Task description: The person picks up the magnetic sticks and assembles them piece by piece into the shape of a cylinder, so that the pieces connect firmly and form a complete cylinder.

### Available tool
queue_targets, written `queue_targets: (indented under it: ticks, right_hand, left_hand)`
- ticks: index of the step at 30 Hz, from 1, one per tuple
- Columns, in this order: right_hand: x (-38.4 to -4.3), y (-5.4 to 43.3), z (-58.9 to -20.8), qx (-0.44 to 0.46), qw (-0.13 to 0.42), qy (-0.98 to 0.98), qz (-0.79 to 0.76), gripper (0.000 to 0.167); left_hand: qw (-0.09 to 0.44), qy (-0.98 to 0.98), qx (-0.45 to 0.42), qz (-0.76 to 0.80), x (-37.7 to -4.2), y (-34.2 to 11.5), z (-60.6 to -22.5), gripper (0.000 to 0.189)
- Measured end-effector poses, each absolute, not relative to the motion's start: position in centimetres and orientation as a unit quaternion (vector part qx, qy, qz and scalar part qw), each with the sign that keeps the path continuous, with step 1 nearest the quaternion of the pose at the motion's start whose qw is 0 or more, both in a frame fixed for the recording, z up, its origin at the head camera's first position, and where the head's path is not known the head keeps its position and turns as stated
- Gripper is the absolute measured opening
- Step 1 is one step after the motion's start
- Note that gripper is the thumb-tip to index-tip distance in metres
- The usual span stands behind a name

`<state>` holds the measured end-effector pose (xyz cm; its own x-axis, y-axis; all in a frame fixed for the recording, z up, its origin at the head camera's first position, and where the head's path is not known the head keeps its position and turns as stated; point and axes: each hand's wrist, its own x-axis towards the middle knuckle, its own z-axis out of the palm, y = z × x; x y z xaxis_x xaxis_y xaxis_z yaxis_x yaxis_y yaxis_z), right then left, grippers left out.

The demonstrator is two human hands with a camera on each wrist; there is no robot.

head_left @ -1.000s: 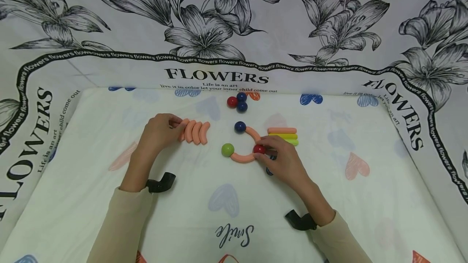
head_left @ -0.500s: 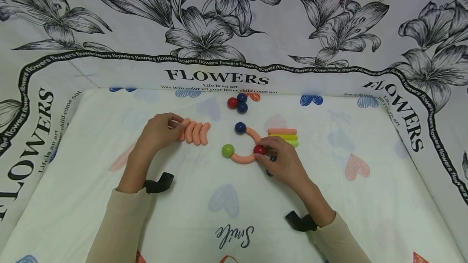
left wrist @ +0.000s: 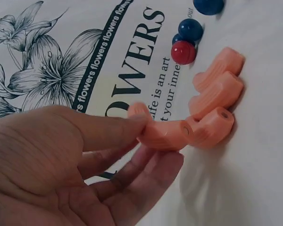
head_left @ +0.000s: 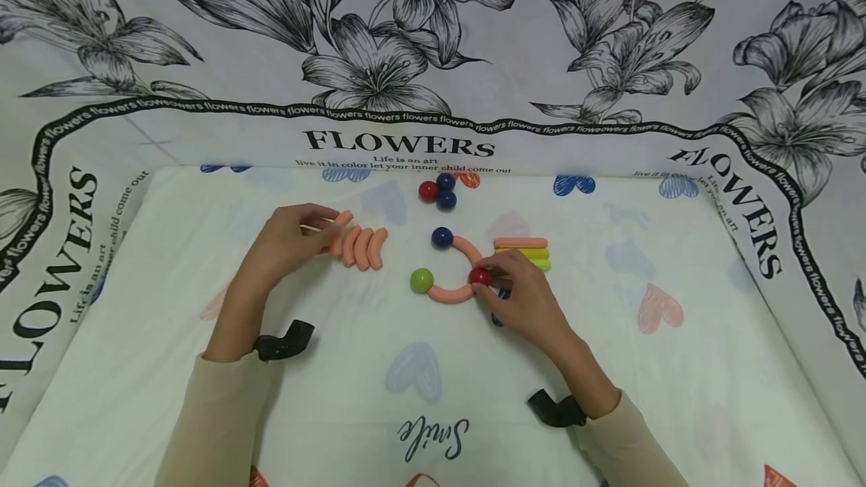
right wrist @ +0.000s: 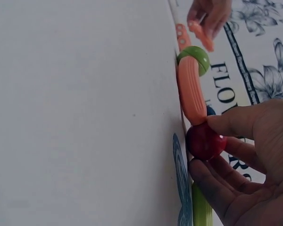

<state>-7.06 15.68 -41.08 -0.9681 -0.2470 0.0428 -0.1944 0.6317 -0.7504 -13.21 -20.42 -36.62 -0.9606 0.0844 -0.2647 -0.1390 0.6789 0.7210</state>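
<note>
My left hand [head_left: 291,243] pinches a curved orange stick [left wrist: 165,134] between thumb and fingers, tilted at the left end of a row of similar curved sticks [head_left: 363,248]. In the left wrist view its end appears close to the nearest stick; whether they touch I cannot tell. My right hand [head_left: 519,293] pinches a red ball [right wrist: 205,141] between thumb and fingertips. From that ball one curved orange stick [head_left: 467,248] leads to a blue ball [head_left: 443,237], another [head_left: 449,294] to a green ball [head_left: 422,280], making a part ring on the cloth.
Behind the part ring, a red ball [head_left: 428,191] and two blue balls [head_left: 446,200] sit clustered. Straight sticks, orange [head_left: 520,243] and yellow-green [head_left: 541,264], lie beside my right hand, partly hidden by it. A white cloth [head_left: 325,412] with printed hearts covers the surface.
My left hand has lifted the leftmost curved stick slightly away from the row and tilted it. The right hand still holds the red ball in the same place.
</note>
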Motion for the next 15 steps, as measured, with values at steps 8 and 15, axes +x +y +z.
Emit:
queue_targets:
  ticks: [8,15]
  right_hand:
    - [-6.9,15.9,-41.4,-0.117,0.029,0.903,-0.412,0.035]
    - [-7.0,15.8,-41.4,-0.129,0.024,0.901,-0.413,0.034]
  left_hand:
    - [0.168,0.861,0.024,0.479,-13.3,-18.5,-36.9,0.056]
    - [0.183,0.844,0.023,0.503,-13.0,-16.5,-36.9,0.044]
